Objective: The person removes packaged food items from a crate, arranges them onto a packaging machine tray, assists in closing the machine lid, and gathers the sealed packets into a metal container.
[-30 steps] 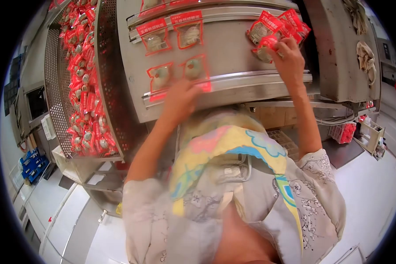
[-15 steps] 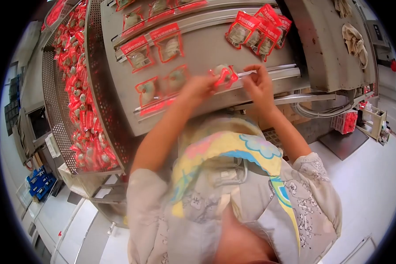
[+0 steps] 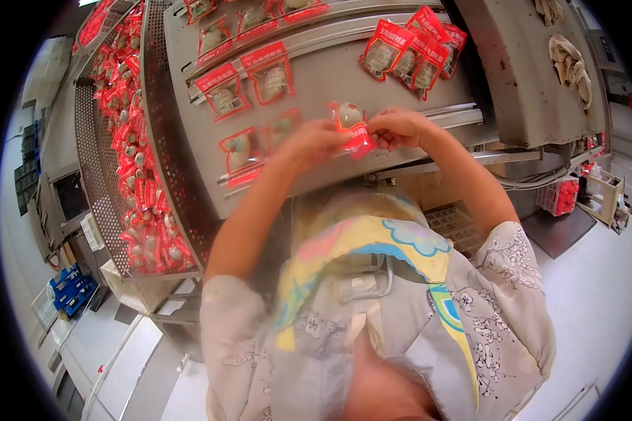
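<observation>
A red and clear pouch (image 3: 350, 121) with a pale egg-like item inside is above the front of the metal worktop. My left hand (image 3: 317, 142) grips it at its left side, fingers closed. My right hand (image 3: 398, 128) is at its right edge, with fingertips bent together on the pouch. Left of my hands lie two more pouches, one nearer (image 3: 239, 149) and one partly behind my left hand (image 3: 282, 128). Further back, two pouches lie side by side, left (image 3: 225, 95) and right (image 3: 271, 76).
A perforated metal bin (image 3: 95, 151) full of similar pouches stands on the left. Several pouches are piled at the back right (image 3: 414, 52). Metal bars (image 3: 460, 116) cross the worktop. Cloths (image 3: 569, 67) lie on the machine housing at right.
My right hand has moved left and down to meet the pouch, from which it was apart. The pouch has turned more upright in my left hand.
</observation>
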Tool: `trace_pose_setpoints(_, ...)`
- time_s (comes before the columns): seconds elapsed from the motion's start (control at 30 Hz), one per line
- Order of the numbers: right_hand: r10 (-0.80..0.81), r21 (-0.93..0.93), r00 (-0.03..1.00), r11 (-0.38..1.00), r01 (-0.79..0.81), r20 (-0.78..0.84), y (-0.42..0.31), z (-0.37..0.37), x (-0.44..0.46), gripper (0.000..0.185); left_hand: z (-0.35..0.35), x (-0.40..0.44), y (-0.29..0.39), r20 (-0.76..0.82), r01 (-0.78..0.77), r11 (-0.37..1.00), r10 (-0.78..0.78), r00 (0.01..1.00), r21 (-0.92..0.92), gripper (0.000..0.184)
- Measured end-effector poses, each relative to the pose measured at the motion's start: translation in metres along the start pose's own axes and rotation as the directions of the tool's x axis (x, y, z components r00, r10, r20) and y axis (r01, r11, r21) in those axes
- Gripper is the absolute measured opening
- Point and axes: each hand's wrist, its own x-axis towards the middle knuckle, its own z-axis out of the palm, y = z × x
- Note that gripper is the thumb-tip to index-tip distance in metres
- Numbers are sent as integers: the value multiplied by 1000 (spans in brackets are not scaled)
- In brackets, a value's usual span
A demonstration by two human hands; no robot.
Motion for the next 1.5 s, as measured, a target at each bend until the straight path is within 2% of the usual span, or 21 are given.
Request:
trace_pose_setpoints(0.13, -67, -199, 995, 979, 52, -69, -3, 9, 0, 24, 4, -3, 1, -59, 44, 996, -40, 997, 72, 29)
trace_pose_setpoints(0.23, -94, -353, 984, 935, 34, -154, -3, 14, -1, 23, -5, 3, -4, -60, 63, 995, -58, 997, 81, 29)
trace_pose_setpoints(0.3, -81, -372, 989, 928, 29, -125, -2, 14, -1, 23, -8, 5, -5, -33, 65, 994, -62, 998, 92, 29)
trace_pose_setpoints(0.4, -77, -340, 996, 939, 57, -47, -1, 9, -2, 19, -17, 9, -3, -2, 93, 967, -95, 995, 238, 26)
trace_pose_setpoints(0.43, -79, -317, 997, 946, 71, -14, 0, 7, -2, 18, -22, 14, -4, -27, 16, 935, -7, 1000, 355, 27)
trace_pose_setpoints(0.5, -184, -236, 982, 957, 167, -51, 0, -2, 3, 18, -32, 23, -8, -46, -115, 813, 172, 984, 570, 27)
trace_pose_setpoints(0.53, -234, -198, 970, 956, 216, -73, 0, -7, 7, 18, -37, 25, -6, -94, -101, 763, 207, 974, 638, 30)
trace_pose_setpoints(0.6, -386, -385, 908, 872, 301, -163, 2, -20, 24, 21, -44, 26, 1, -178, -54, 648, 287, 941, 759, 34)
trace_pose_setpoints(0.67, -546, -596, 813, 727, 341, -201, 12, -26, 46, 24, -36, 17, 3, -199, -32, 429, 482, 853, 903, 38)
trace_pose_setpoints(0.7, -563, -678, 791, 680, 279, -240, 8, -21, 45, 24, -32, 15, 3, -185, -2, 310, 574, 798, 951, 40)
trace_pose_setpoints(0.77, -600, -809, 739, 573, 131, -306, 3, -8, 43, 23, -25, 17, -4, -163, 113, 118, 652, 741, 987, 40)
trace_pose_setpoints(0.8, -624, -833, 723, 539, 124, -296, 6, -4, 45, 23, -22, 17, -7, -145, 176, 25, 686, 713, 984, 41)
trace_pose_setpoints(0.87, -672, -877, 688, 468, 107, -274, 11, 0, 49, 22, -20, 20, -9, -190, 276, -21, 674, 713, 961, 40)
trace_pose_setpoints(0.9, -645, -882, 723, 458, 109, -245, 12, -2, 49, 22, -18, 20, -8, -212, 324, -45, 668, 713, 945, 39)
trace_pose_setpoints(1.0, -545, -892, 822, 439, 110, -167, 3, -9, 47, 22, -18, 10, 6, -274, 233, 144, 501, 821, 962, 42)
trace_pose_setpoints(1.07, -453, -890, 881, 445, 95, -132, -7, -13, 42, 23, -22, 14, 2, -291, 222, 187, 578, 762, 957, 44)
trace_pose_setpoints(1.17, -474, -811, 874, 549, 202, -104, -6, -19, 45, 26, -28, 25, -5, -341, 238, 245, 627, 700, 940, 42)
trace_pose_setpoints(1.2, -460, -788, 878, 585, 191, -129, -9, -18, 44, 27, -28, 27, -6, -363, 250, 264, 633, 683, 932, 41)
trace_pose_setpoints(1.27, -425, -735, 887, 657, 167, -179, -11, -13, 41, 29, -24, 27, -9, -297, 268, 150, 670, 681, 952, 37)
trace_pose_setpoints(1.4, -465, -783, 880, 582, 220, -99, 1, -17, 46, 28, -12, 15, -9, -182, 272, -43, 643, 744, 961, 34)
trace_pose_setpoints(1.5, -434, -795, 893, 580, 178, -117, 0, -18, 47, 28, 13, -3, -15, -165, 192, 52, 751, 639, 980, 33)
